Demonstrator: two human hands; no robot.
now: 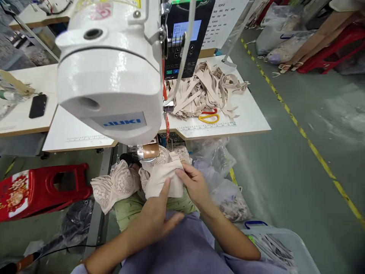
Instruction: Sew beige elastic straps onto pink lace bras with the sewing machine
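A beige bra (162, 179) with lace cups lies over my lap, below the head of a white sewing machine (111, 87). My right hand (196, 186) pinches the right edge of its smooth fabric panel between thumb and fingers. On the same panel rests the outstretched index finger of my left hand (155, 215), with the thumb held apart and the other fingers partly hidden. Another lace bra piece (116, 184) hangs to the left, beside my knee. Around the needle area, the machine's lower parts and some lace are partly covered.
Beige fabric strips (211, 89) are heaped on the white table (251, 118), with yellow-handled scissors (209, 118) in front. A control panel (184, 42) stands behind the machine. Red stool (57, 186) at left; plastic bags (222, 182) and a bin (299, 243) at right. A person sits far right.
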